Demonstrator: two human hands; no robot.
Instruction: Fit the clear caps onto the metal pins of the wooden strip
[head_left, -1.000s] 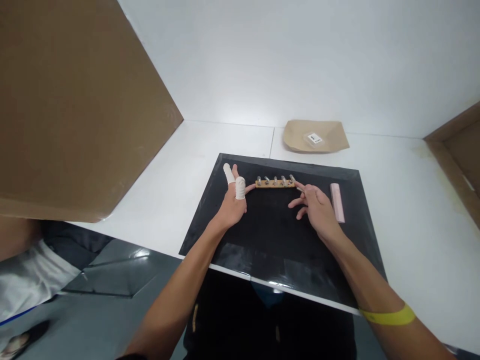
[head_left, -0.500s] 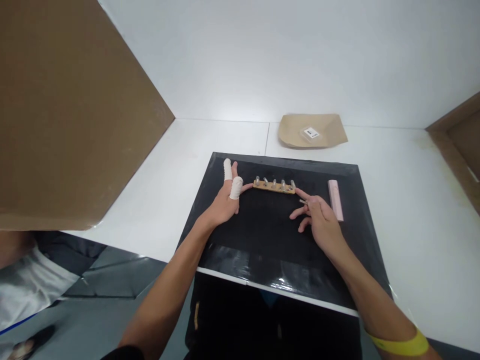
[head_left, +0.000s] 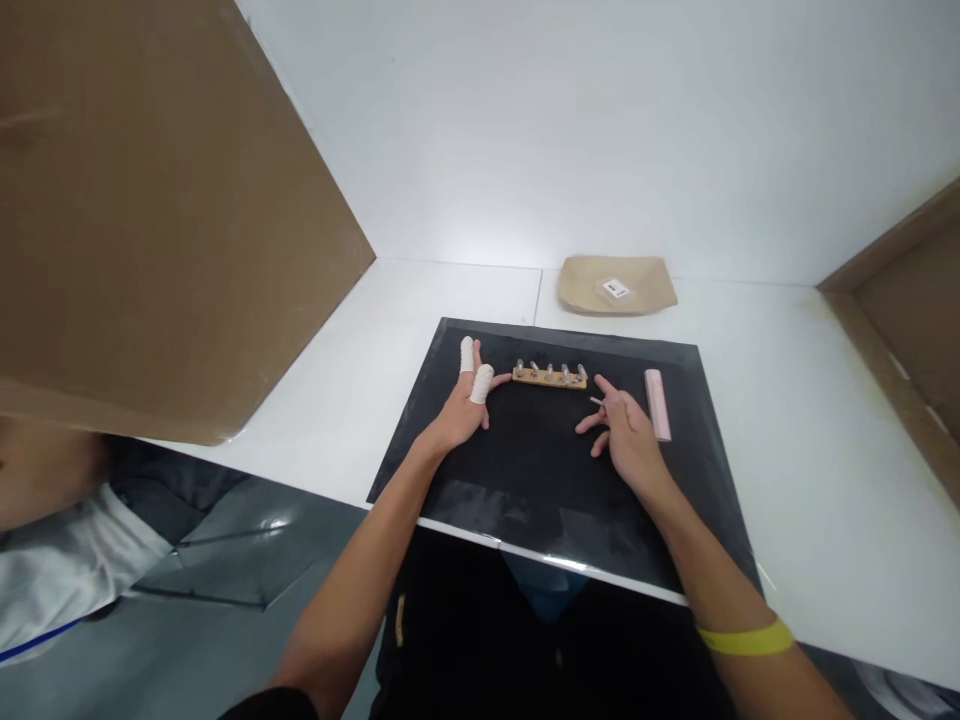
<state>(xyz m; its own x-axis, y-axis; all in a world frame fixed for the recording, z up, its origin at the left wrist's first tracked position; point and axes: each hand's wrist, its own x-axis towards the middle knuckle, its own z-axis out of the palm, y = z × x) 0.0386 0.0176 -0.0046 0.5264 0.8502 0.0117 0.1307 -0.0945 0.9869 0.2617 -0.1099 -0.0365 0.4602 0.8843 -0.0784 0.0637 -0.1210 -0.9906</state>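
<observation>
A narrow wooden strip [head_left: 551, 379] with several small clear, tube-like pieces standing on it lies across the black mat. At its left end is my left hand [head_left: 465, 405], fingers spread, one fingertip touching or nearly touching the strip. White finger cots [head_left: 481, 384] cover two of its digits. My right hand [head_left: 630, 435] is just beyond the strip's right end, its index finger stretched out and a small gap from the wood. Between thumb and fingers it pinches a small thin stick [head_left: 597, 401], most of which is hidden.
Right of my right hand, a pink bar [head_left: 657, 405] lies on the black mat [head_left: 525, 480]. Behind the mat sits a brown paper tray [head_left: 577, 290] with a small labelled clear packet [head_left: 615, 289]. A brown panel [head_left: 187, 220] rises at left, with a person partly visible below.
My right index finger has come away from the strip's right end, leaving a small gap. The left hand stays at the left end. The whole view has shifted slightly.
</observation>
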